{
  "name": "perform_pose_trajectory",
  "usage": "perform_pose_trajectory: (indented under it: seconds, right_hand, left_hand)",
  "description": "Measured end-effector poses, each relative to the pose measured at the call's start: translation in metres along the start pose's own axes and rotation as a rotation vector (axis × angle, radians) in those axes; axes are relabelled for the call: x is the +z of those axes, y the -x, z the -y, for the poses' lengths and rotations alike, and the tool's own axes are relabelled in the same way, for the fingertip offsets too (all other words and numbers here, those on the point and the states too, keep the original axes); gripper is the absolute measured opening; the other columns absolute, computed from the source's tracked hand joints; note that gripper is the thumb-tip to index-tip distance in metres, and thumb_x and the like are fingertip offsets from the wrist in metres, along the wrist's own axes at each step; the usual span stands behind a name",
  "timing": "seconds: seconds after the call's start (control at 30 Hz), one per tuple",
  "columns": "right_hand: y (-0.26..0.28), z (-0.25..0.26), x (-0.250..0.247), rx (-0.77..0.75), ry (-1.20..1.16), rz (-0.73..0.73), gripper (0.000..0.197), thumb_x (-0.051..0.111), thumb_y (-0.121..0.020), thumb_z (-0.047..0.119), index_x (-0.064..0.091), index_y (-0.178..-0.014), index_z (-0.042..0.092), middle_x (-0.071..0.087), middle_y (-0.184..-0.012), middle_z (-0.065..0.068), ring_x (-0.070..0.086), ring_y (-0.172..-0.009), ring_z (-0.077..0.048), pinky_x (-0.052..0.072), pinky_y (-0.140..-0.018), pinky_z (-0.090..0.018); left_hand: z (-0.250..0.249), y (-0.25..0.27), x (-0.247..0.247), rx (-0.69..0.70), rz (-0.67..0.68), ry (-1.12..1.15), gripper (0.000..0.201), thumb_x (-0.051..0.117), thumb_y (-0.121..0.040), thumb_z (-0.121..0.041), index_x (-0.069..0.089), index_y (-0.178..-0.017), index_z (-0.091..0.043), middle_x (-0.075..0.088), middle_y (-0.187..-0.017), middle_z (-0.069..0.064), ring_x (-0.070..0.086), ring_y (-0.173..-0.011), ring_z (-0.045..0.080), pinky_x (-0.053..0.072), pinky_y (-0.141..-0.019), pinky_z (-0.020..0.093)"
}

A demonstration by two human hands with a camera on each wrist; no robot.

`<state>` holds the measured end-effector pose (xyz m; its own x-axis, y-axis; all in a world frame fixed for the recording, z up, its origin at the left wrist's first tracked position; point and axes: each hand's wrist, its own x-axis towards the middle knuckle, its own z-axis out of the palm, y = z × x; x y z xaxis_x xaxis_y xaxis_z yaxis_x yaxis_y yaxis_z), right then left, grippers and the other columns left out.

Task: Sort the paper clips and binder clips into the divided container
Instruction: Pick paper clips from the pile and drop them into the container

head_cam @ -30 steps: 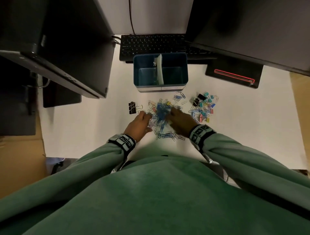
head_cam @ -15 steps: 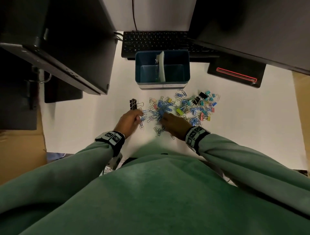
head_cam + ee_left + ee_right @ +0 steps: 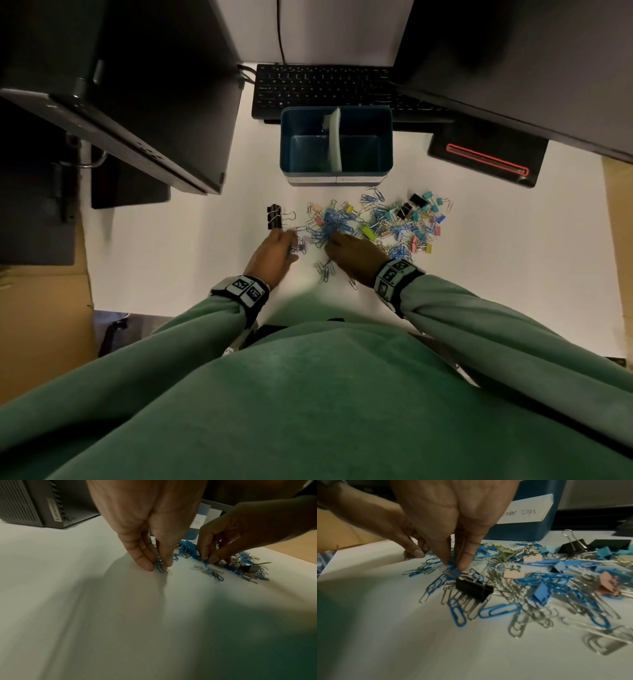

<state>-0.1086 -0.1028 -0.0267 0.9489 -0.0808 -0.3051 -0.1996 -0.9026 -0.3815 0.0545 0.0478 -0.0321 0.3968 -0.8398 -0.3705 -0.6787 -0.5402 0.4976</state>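
Observation:
A mixed pile of paper clips and coloured binder clips [image 3: 373, 226] lies on the white table in front of the blue divided container [image 3: 385, 144], which has a white divider [image 3: 334, 144]. At the pile's left edge, my left hand [image 3: 291, 241] pinches a small bunch of blue paper clips [image 3: 160, 566] between thumb and fingers against the table. My right hand [image 3: 453, 564] pinches blue paper clips in the pile's middle, just behind a black binder clip [image 3: 473, 590]. A large black binder clip [image 3: 274, 216] lies apart, just beyond the left hand.
A keyboard [image 3: 329, 89] lies behind the container. A dark computer case [image 3: 137, 113] stands at the left, and a monitor [image 3: 531, 68] overhangs a black stand base [image 3: 486, 154] at the right. Labels [image 3: 525, 512] are stuck on the container's front.
The hands, close together over the blue clips a second ago, have drawn apart. The left hand has moved left, close to the large black binder clip, and the pile now lies more spread out.

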Motion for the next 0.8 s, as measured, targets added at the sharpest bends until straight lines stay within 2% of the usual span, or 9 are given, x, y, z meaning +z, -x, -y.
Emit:
perform_pose_trajectory:
  seconds: [0.07,0.2,0.37,0.5,0.6,0.67,0.7,0.77,0.8]
  right_hand:
    - [0.000,-0.004,-0.007,0.035,-0.106,-0.033,0.026,0.058,-0.086,0.000,0.056,-0.112,0.003,0.055,-0.120,-0.015,0.063,-0.079,-0.026,0.053,-0.065,-0.033]
    - [0.007,-0.017,-0.033,0.235,-0.487,-0.101,0.013,0.052,-0.094,0.010,0.062,-0.103,0.008,0.063,-0.102,-0.007,0.060,-0.083,-0.016,0.054,-0.081,-0.032]
    - [-0.008,-0.015,-0.095,0.289,-0.794,-0.354,0.011,0.059,-0.093,0.015,0.063,-0.102,0.010,0.067,-0.089,0.002,0.066,-0.073,-0.004,0.055,-0.073,-0.017]
    - [-0.063,-0.012,-0.143,0.324,-1.029,-0.607,0.007,0.061,-0.091,0.009,0.063,-0.097,0.005,0.069,-0.086,-0.007,0.069,-0.072,-0.016,0.059,-0.069,-0.025]
    - [-0.098,-0.016,-0.149,0.364,-0.897,-0.484,0.008,0.059,-0.090,0.003,0.063,-0.097,0.002,0.066,-0.089,-0.009,0.067,-0.076,-0.018,0.059,-0.068,-0.027]
    - [-0.099,-0.020,-0.144,0.324,-0.644,-0.384,0.015,0.060,-0.089,0.006,0.063,-0.103,0.005,0.065,-0.101,-0.009,0.064,-0.090,-0.020,0.056,-0.081,-0.031]
    - [-0.093,-0.021,-0.139,0.287,-0.533,-0.413,0.018,0.061,-0.089,0.008,0.062,-0.106,0.007,0.062,-0.107,-0.009,0.062,-0.092,-0.020,0.053,-0.084,-0.031]
    - [-0.070,-0.019,-0.128,0.207,-0.406,-0.537,0.013,0.058,-0.090,0.012,0.060,-0.103,0.009,0.059,-0.106,-0.008,0.059,-0.086,-0.017,0.048,-0.076,-0.027]
    - [-0.057,-0.017,-0.118,0.173,-0.368,-0.535,0.010,0.057,-0.091,0.013,0.058,-0.101,0.010,0.058,-0.104,-0.007,0.058,-0.082,-0.016,0.046,-0.071,-0.024]
  left_hand:
    - [-0.003,-0.004,-0.001,0.033,0.007,-0.008,0.024,0.061,-0.085,-0.005,0.059,-0.109,-0.007,0.054,-0.110,0.015,0.060,-0.088,0.032,0.050,-0.080,0.033]
    - [-0.004,-0.009,-0.001,0.057,0.062,0.002,0.022,0.062,-0.081,-0.006,0.064,-0.102,-0.013,0.054,-0.106,0.011,0.060,-0.083,0.029,0.051,-0.077,0.031]
    - [-0.006,-0.013,-0.007,0.062,0.094,0.021,0.017,0.067,-0.077,-0.006,0.067,-0.092,-0.014,0.055,-0.098,0.004,0.057,-0.081,0.022,0.046,-0.075,0.025]
    - [-0.005,-0.011,-0.017,0.054,0.097,0.145,0.016,0.069,-0.071,0.002,0.062,-0.074,-0.012,0.058,-0.078,0.001,0.055,-0.069,0.019,0.042,-0.067,0.023]
    - [-0.001,-0.007,-0.029,-0.002,0.150,0.247,0.018,0.070,-0.072,0.001,0.061,-0.070,-0.014,0.061,-0.072,-0.001,0.056,-0.067,0.012,0.043,-0.067,0.023]
    - [-0.004,-0.006,-0.041,-0.045,0.161,0.307,0.021,0.071,-0.075,-0.003,0.060,-0.070,-0.020,0.064,-0.075,-0.003,0.059,-0.073,0.010,0.047,-0.073,0.024]
    - [-0.008,-0.006,-0.049,-0.057,0.159,0.325,0.021,0.072,-0.076,-0.005,0.061,-0.072,-0.022,0.066,-0.078,-0.003,0.061,-0.078,0.010,0.048,-0.075,0.023]
    - [-0.020,-0.010,-0.073,-0.056,0.109,0.389,0.017,0.071,-0.078,-0.006,0.063,-0.079,-0.021,0.066,-0.081,-0.006,0.060,-0.076,0.006,0.048,-0.074,0.017]
    - [-0.026,-0.015,-0.087,-0.050,0.059,0.449,0.015,0.071,-0.078,-0.006,0.064,-0.081,-0.019,0.066,-0.080,-0.008,0.059,-0.073,0.004,0.048,-0.072,0.016]
